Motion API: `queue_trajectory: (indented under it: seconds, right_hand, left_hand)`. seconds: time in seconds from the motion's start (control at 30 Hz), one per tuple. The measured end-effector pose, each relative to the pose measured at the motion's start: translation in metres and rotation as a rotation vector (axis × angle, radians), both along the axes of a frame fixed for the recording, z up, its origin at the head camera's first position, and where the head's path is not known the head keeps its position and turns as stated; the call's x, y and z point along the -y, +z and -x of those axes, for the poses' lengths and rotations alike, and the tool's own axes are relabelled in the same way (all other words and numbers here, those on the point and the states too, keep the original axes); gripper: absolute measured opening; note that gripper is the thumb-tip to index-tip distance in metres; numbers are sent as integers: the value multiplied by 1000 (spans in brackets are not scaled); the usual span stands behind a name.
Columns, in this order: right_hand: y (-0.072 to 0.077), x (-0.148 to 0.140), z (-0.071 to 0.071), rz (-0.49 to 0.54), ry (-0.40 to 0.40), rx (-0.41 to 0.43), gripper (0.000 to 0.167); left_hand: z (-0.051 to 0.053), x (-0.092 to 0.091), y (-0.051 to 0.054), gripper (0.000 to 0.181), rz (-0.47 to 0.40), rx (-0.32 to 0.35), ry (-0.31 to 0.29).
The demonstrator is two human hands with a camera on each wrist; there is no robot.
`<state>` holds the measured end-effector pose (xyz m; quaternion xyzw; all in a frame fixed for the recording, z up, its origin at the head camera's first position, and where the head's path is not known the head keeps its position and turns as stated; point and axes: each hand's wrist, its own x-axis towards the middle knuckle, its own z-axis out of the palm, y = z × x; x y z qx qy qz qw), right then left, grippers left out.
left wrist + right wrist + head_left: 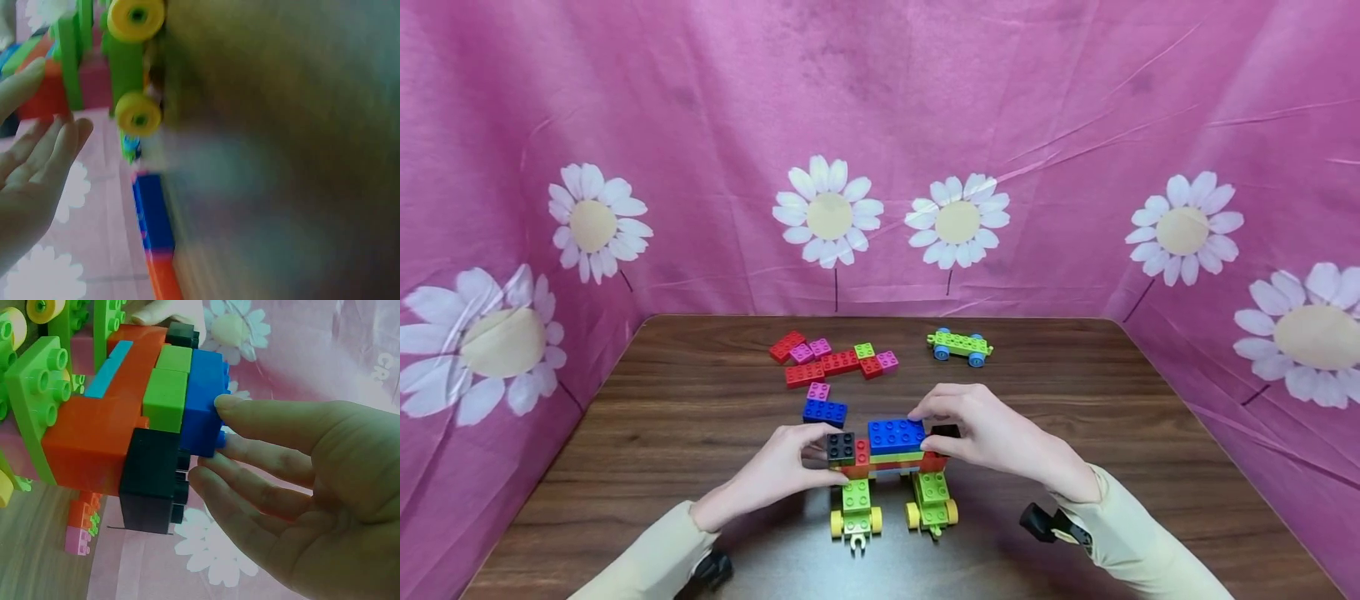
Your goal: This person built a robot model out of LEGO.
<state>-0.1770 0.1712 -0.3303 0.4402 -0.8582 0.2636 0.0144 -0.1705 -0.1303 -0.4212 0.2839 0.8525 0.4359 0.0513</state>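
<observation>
A toy-brick structure (895, 465) bridges two lime green wheeled bases with yellow wheels, the left base (856, 517) and the right base (933, 504). My left hand (775, 471) holds its left end, thumb on the near red side and fingers behind, next to a black brick (841, 448). On top lies a blue brick (897, 435) over lime green bricks (165, 400). My right hand (992, 429) pinches the right end of that blue brick between thumb and index finger. Beside these fingers, another black brick (150, 481) tops the structure's right end.
Behind the structure lie a loose blue brick (825, 412) and a pink brick (818, 391). Farther back are several red (839, 361), pink and green bricks. A green wheeled base with blue wheels (959, 343) stands at the back right. A pink flowered cloth (880, 100) encloses the wooden table (700, 392).
</observation>
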Motion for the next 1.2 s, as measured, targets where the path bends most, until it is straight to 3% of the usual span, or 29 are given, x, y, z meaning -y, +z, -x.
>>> queue_trajectory:
  seconds: [0.1, 0.17, 0.33, 0.47, 0.57, 0.8, 1.2]
  right_hand:
    - [-2, 0, 1, 9, 3, -10, 21]
    - [-3, -1, 1, 14, 0, -13, 21]
    - [-2, -1, 0, 11, -13, -2, 22]
    - [-2, -1, -1, 8, -19, 7, 22]
    - [-2, -1, -1, 10, -21, 8, 21]
    - [-4, -1, -2, 22, -23, 20, 20]
    - [-6, -1, 0, 41, -13, 10, 21]
  left_hand:
    - [8, 10, 2, 43, -46, 24, -21]
    - [15, 18, 4, 40, -78, 26, -4]
    - [34, 35, 4, 35, -82, -26, 134]
    - [51, 47, -2, 32, 0, -48, 193]
    - [61, 50, -9, 30, 68, -48, 176]
    - [76, 45, -18, 32, 116, -12, 123]
    - [84, 34, -18, 37, 139, -8, 110]
